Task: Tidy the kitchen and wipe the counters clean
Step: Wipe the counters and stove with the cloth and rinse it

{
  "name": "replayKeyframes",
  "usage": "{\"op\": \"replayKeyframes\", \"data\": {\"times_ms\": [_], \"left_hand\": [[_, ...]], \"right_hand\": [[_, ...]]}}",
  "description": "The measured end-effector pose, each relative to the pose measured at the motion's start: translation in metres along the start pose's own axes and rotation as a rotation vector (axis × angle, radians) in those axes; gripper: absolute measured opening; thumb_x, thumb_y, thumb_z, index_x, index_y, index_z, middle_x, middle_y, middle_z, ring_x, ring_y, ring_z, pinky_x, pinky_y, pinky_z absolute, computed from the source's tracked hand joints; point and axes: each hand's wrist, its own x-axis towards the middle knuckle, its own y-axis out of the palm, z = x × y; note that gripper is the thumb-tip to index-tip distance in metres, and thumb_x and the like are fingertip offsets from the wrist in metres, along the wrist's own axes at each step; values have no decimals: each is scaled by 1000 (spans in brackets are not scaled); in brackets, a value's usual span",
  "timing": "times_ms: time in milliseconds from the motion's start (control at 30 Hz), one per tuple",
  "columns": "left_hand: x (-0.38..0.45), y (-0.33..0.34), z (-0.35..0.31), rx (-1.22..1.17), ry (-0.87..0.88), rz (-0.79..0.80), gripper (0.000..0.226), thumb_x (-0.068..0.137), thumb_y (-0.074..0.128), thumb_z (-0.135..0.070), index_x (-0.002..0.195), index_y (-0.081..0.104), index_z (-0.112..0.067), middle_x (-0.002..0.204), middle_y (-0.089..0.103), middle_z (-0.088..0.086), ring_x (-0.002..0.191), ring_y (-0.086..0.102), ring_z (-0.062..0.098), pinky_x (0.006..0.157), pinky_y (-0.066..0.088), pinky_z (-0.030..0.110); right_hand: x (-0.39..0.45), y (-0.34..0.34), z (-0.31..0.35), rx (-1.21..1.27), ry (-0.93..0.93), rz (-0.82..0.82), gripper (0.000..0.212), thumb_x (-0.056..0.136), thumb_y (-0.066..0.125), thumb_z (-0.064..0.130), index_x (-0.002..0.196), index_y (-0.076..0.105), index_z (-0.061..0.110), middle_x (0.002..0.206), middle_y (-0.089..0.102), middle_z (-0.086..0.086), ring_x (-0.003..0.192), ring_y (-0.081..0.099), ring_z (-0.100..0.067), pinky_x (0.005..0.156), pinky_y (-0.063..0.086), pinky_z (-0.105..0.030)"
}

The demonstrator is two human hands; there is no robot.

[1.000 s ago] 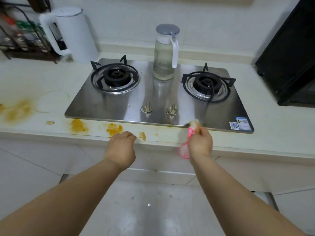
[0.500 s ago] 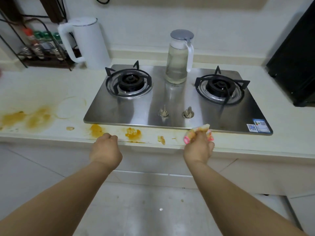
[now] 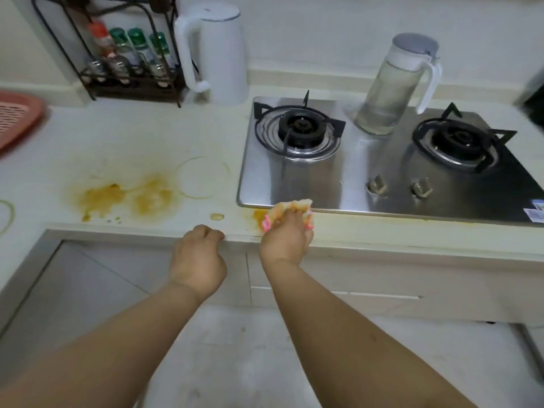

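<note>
A: So, where's the cloth [image 3: 290, 214]?
B: Bunched in the right hand [image 3: 287, 240], fingers curled round it, pressed on an orange stain [image 3: 259, 214] at the counter [image 3: 147, 136] front edge, just before the stove [image 3: 368, 172]
A: Left hand [image 3: 197, 262]?
B: A fist at the edge, holding nothing

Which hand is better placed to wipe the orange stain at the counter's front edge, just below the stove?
Right. The right hand already grips the cloth and presses it beside the orange stain. The left hand is curled at the counter edge, holding nothing.
</note>
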Motion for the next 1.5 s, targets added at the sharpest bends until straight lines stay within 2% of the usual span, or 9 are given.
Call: {"op": "replayKeyframes", "data": {"times_ms": [233, 333, 433, 533, 667, 767, 933, 1333, 1500], "left_hand": [[2, -14, 34, -38, -2, -11, 49, 78, 48, -6, 125, 58, -13, 126, 52, 9, 119, 47, 29, 97, 39, 32], [3, -20, 38, -16, -8, 15, 52, 82, 48, -6, 133, 50, -17, 134, 45, 4, 125, 42, 24, 99, 36, 28], [5, -23, 39, -3, -14, 32, 53, 85, 46, -7, 137, 45, -16, 138, 42, 4, 128, 39, 23, 103, 34, 28], [6, -21, 39, 21, -43, 69, 51, 85, 46, -8, 136, 45, -13, 139, 40, 4, 128, 39, 25, 103, 34, 29], [9, -18, 40, 54, -52, 97, 51, 85, 46, -9, 135, 45, -11, 140, 40, 5, 127, 40, 26, 105, 35, 31], [10, -16, 47, 80, -17, 97, 51, 84, 47, -8, 135, 47, -11, 139, 44, 6, 127, 42, 28, 106, 36, 32], [15, -11, 61, 60, 47, 79, 54, 84, 47, -6, 137, 48, -16, 139, 47, 2, 127, 43, 25, 107, 33, 30], [30, -17, 120, -136, 310, 98, 51, 85, 41, 2, 130, 57, -16, 140, 51, -2, 135, 40, 19, 115, 9, 18], [31, -29, 143, -126, 303, 79, 48, 83, 43, 3, 125, 61, -12, 132, 58, 2, 127, 49, 19, 115, 8, 18]], "right_hand": [[-23, 32, 49, 587, 171, 123, 23, 96, 44, 10, 103, 59, 27, 105, 56, -4, 89, 48, -15, 65, 39, -15], [-16, 4, 38, 589, 245, 24, 13, 94, 51, 16, 95, 64, 19, 86, 60, -1, 82, 54, -19, 82, 47, -26], [3, -35, 19, 586, 258, -123, 14, 92, 57, 27, 88, 65, 16, 70, 59, -1, 68, 54, -20, 67, 47, -28], [18, -65, 4, 422, 282, -206, 16, 92, 55, 23, 102, 64, 15, 84, 60, -6, 70, 52, -21, 63, 38, -25], [21, -61, -11, -4, 119, -138, 16, 89, 52, 19, 100, 62, 25, 99, 60, -11, 89, 53, -32, 65, 43, -28], [19, -42, -21, -274, -12, -93, 43, 86, 49, 9, 126, 50, 24, 120, 49, -10, 107, 43, -33, 91, 40, -37], [10, -20, -17, -481, -78, -66, 50, 87, 50, 9, 135, 40, 13, 126, 48, -11, 108, 41, -31, 91, 37, -33], [-42, 99, 58, -410, -176, 6, 51, 89, 50, 11, 139, 40, 12, 135, 46, -6, 107, 40, -28, 89, 32, -26], [-55, 118, 93, -177, -151, 125, 26, 91, 45, 12, 112, 58, 21, 104, 59, -1, 103, 50, -23, 75, 33, -22]]}}
